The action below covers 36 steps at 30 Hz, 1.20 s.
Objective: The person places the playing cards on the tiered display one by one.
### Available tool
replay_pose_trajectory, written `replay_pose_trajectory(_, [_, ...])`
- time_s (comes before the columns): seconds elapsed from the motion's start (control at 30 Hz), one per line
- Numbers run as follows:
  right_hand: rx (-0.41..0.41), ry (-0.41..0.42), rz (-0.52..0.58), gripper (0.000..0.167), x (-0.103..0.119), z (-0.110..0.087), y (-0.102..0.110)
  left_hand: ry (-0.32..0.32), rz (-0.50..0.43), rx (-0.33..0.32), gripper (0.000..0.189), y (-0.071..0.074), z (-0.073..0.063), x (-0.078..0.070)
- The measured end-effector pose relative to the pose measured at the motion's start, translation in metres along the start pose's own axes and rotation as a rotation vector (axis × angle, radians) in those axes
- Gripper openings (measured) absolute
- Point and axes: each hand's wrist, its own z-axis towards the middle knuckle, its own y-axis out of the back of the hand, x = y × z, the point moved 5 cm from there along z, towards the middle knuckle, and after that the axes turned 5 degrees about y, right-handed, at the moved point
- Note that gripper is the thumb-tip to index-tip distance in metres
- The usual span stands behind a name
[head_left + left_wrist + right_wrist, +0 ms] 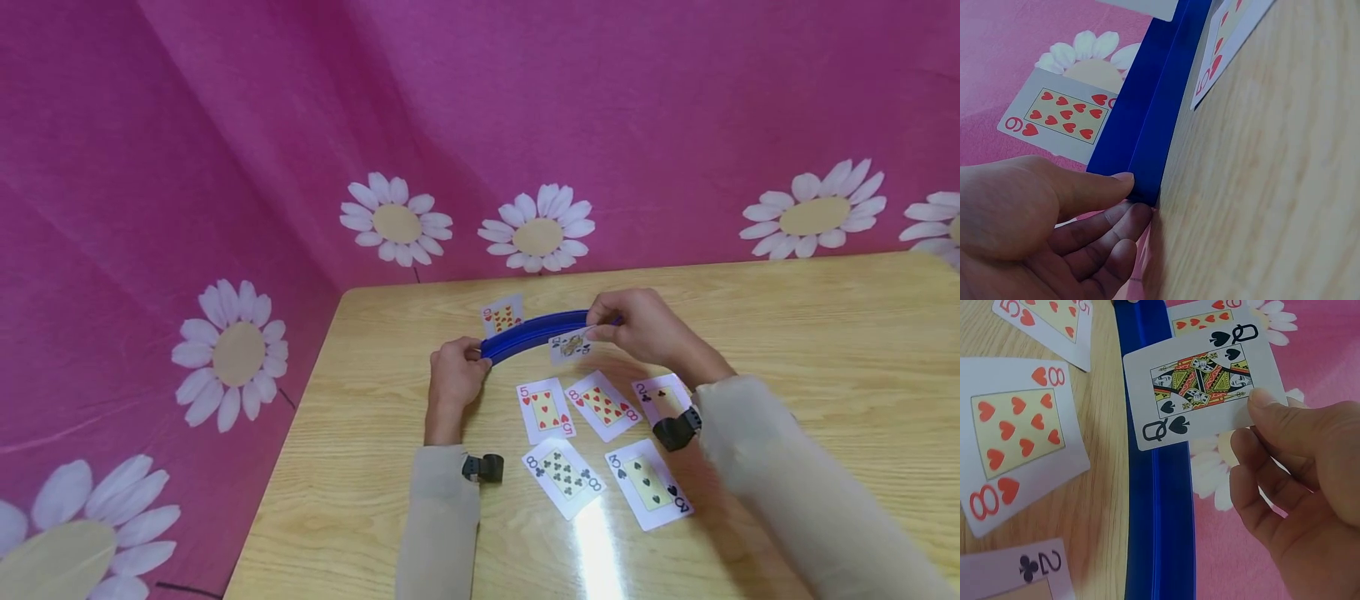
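The right hand (637, 327) has its grip pinched on the queen of spades (1200, 384), which overlaps the right half of the curved blue holder (527, 332), its long axis running left-right across the worktop (825, 367) from the left hand's (455, 377) pinch.

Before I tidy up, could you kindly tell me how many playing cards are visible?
7: queen in right hand; red nine in blue holder; on the table: red five, red eight, black two, black eight, black three. Others may be hidden.
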Motion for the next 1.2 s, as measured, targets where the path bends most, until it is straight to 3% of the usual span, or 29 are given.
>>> replay_pose_trajectory(0.57, [-0.02, 0.054, 0.026, 0.01, 0.003, 0.026, -0.026, -0.026, 0.013, -0.006, 0.026, -0.001, 0.003, 0.001])
replay_pose_trajectory(0.87, [-0.011, 0.041, 0.047, 0.012, 0.012, 0.042, -0.037, 0.005, -0.005, 0.001, 0.026, -0.001, 0.003, 0.004])
replay_pose_trajectory(1.2, [0.002, 0.02, 0.072, 0.016, 0.016, 0.053, -0.049, -0.079, -0.019, -0.014, 0.024, 0.002, 0.005, 0.003])
